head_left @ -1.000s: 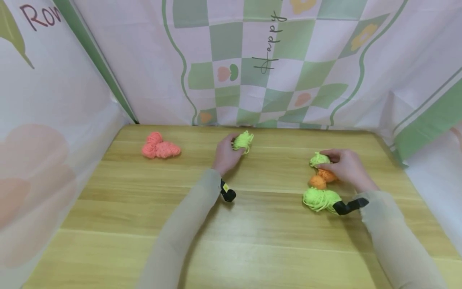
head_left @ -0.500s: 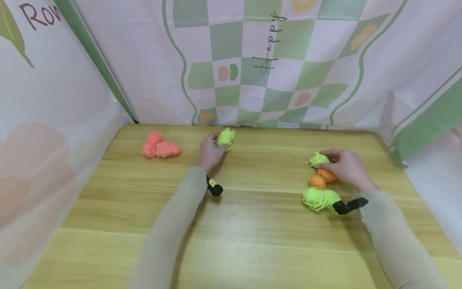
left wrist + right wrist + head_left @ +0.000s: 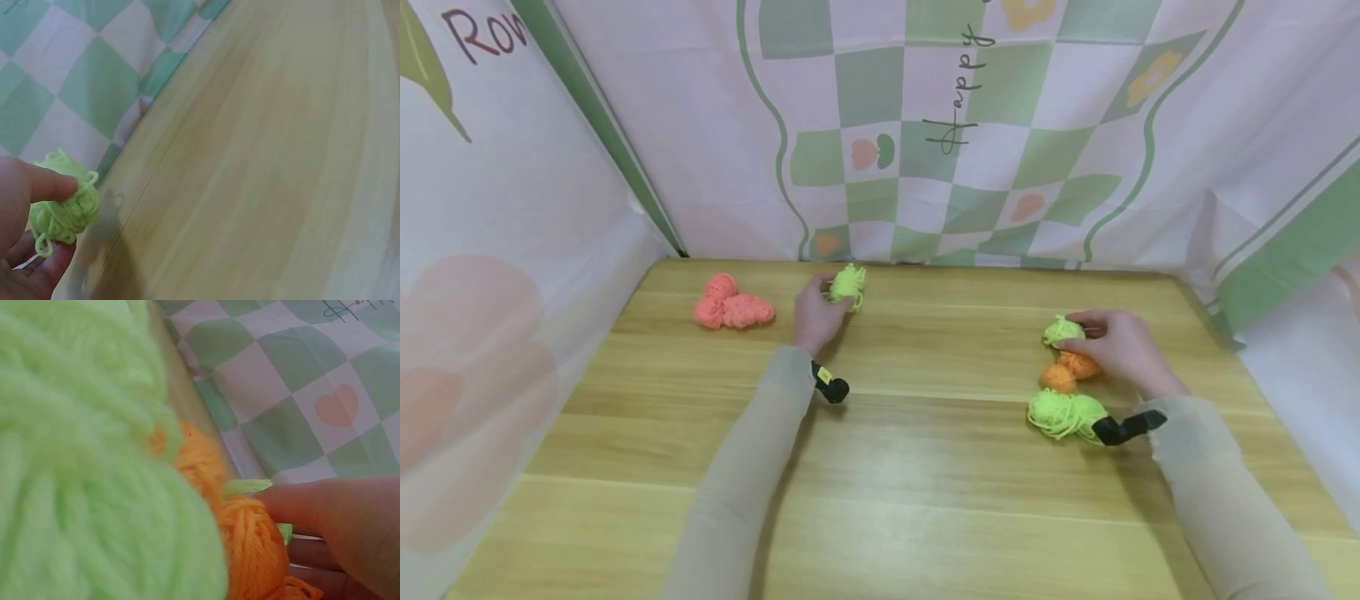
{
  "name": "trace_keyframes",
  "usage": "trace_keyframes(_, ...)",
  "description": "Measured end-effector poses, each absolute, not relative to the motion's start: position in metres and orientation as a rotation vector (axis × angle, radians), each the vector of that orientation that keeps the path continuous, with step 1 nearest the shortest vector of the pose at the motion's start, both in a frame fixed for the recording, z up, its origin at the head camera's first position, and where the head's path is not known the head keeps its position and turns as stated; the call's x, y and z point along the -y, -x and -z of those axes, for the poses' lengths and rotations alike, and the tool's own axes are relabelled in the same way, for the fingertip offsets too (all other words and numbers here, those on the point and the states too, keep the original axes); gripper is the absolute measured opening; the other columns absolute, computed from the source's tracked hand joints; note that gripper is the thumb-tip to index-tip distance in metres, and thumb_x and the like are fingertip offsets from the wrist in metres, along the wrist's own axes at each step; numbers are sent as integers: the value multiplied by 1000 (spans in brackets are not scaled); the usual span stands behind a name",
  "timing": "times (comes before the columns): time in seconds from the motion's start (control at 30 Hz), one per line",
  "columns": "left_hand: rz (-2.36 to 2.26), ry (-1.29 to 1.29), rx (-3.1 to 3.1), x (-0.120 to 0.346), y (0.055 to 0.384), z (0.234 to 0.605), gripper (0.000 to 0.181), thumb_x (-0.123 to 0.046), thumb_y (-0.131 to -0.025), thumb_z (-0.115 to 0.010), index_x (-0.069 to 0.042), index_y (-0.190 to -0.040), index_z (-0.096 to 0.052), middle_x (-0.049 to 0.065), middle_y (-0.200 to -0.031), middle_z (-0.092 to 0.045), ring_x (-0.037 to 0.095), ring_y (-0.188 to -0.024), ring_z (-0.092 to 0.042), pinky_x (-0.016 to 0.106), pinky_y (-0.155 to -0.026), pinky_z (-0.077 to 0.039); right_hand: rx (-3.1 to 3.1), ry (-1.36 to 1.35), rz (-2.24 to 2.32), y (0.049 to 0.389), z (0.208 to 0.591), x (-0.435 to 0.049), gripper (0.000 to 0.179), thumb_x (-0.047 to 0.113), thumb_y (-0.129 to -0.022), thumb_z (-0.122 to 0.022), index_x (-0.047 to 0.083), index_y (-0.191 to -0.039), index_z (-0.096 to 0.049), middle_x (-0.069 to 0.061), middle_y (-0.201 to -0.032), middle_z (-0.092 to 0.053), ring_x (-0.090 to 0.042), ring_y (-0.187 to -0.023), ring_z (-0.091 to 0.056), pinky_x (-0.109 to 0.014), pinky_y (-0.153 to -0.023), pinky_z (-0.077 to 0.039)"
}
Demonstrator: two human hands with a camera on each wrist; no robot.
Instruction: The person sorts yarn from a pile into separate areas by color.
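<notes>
My left hand [image 3: 820,315] pinches a small yellow-green yarn ball [image 3: 848,285] near the back of the table. In the left wrist view, thumb and fingers grip the loose-looped yarn ball [image 3: 65,209] from two sides, its shadow falling on the wood. At the right, my right hand [image 3: 1116,346] holds another yellow-green yarn ball [image 3: 1063,331] between thumb and fingers. Just in front of it lie orange yarn balls [image 3: 1060,377], with a larger yellow-green yarn bundle [image 3: 1063,414] nearest me. That bundle [image 3: 94,487] fills the right wrist view's left side and the hand mostly hides the held ball.
Coral-pink yarn balls [image 3: 733,304] sit clustered at the back left, left of my left hand. The wooden table [image 3: 887,483] ends at a hanging checkered cloth [image 3: 917,167] along its back edge. More cloth hangs at both sides.
My left hand has moved left along the back of the table with its yarn ball, toward the coral-pink cluster. My right hand stays where it was.
</notes>
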State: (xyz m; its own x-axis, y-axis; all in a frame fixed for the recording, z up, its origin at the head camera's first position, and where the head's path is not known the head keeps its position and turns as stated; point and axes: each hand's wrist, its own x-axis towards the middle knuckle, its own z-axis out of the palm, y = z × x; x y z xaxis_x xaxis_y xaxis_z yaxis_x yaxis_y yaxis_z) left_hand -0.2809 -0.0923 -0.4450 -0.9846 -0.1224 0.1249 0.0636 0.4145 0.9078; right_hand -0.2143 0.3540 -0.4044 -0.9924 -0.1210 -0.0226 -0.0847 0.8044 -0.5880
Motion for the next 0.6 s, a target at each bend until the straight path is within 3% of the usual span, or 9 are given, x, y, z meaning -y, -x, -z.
trace_keyframes(0.6,1634,-135,2456,111,277,450,52,-6,-87,-79,2,-133,-58,19,-128,-64,30,-118,-60,38,-101,-49,-2907,159,937,215,402,-354,63,37,-90,-80,-1,-137,-61,-34,-128,-59,-47,-111,-62,-59,-91,-52)
